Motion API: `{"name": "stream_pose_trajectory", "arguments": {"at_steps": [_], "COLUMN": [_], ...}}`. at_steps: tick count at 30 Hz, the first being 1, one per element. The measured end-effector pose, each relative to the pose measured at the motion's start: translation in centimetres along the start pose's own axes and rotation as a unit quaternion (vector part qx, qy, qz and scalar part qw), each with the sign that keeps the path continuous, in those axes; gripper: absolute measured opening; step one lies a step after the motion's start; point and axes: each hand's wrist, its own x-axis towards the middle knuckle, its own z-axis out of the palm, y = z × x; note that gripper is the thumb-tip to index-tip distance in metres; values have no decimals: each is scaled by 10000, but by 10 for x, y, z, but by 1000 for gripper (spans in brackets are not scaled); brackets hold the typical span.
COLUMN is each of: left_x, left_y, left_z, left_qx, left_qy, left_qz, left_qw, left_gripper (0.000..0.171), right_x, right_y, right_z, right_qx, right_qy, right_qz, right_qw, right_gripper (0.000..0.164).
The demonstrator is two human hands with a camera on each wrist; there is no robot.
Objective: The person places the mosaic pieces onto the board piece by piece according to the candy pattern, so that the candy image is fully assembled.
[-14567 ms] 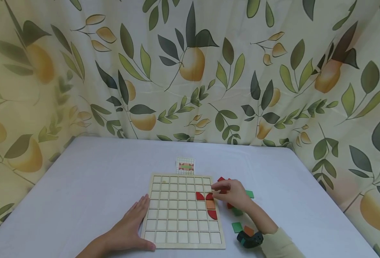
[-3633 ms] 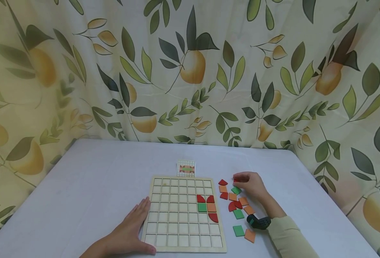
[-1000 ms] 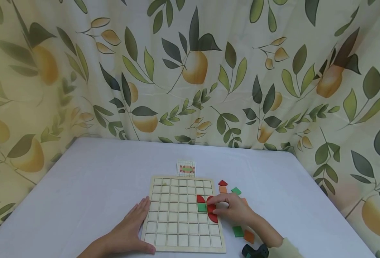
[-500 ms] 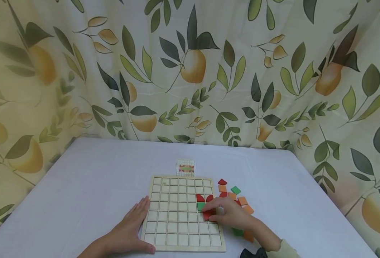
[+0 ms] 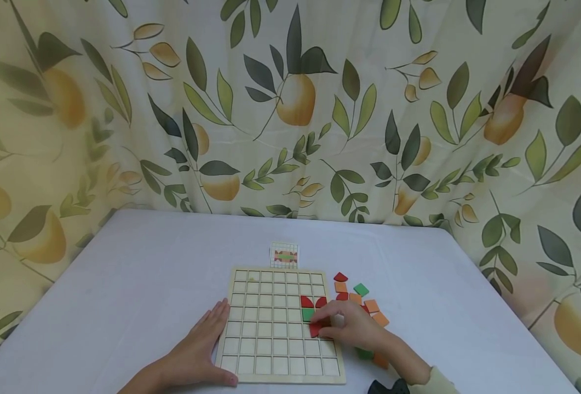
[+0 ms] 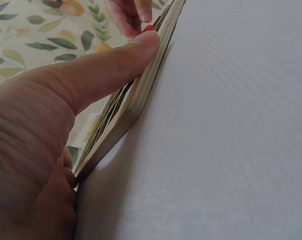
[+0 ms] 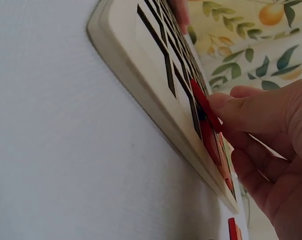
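My right hand [image 5: 351,325] pinches a red tile [image 5: 315,330] between thumb and fingertips, close over the right side of the wooden grid board [image 5: 270,378]. In the right wrist view the red tile [image 7: 200,97] stands tilted above the cells, seen edge-on. My left hand [image 5: 199,347] lies at the board's near left corner, fingers straight along the left edge and thumb on the near edge. Set in the board are a red quarter-round tile [image 5: 306,301], another red quarter-round tile [image 5: 321,301] and a green square tile [image 5: 307,314]. The right hand hides the cells below them.
Loose orange, green and red tiles lie right of the board, among them a green tile [image 5: 361,289] and an orange tile [image 5: 380,319]; the right forearm covers some. A small pattern card [image 5: 284,246] lies at the board's far edge. A patterned curtain [image 5: 290,109] hangs behind the table.
Since the earlier frames a green tile has come onto the board. The right hand has brought a red tile from the loose pieces and moved it slightly left and nearer over the cells. The left hand stays.
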Motion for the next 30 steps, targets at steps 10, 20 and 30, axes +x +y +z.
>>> {"name": "stream_pose_trajectory", "arguments": {"at_steps": [10, 20, 30], "left_x": [0, 0, -1], "left_y": [1, 2, 1], "left_z": [0, -1, -1], "left_qx": [8, 47, 58], "left_qy": [8, 8, 70], "left_qz": [-10, -3, 107], "left_qw": [10000, 10000, 9999], "left_gripper": [130, 130, 129], "right_x": [2, 4, 6], "right_y": [3, 3, 1], "right_z": [7, 10, 12], "right_qx": [63, 100, -3], "right_qy": [152, 176, 210], "right_qz": [-309, -628, -560], "right_qw": [9994, 9978, 9982], "right_gripper": [18, 18, 19]}}
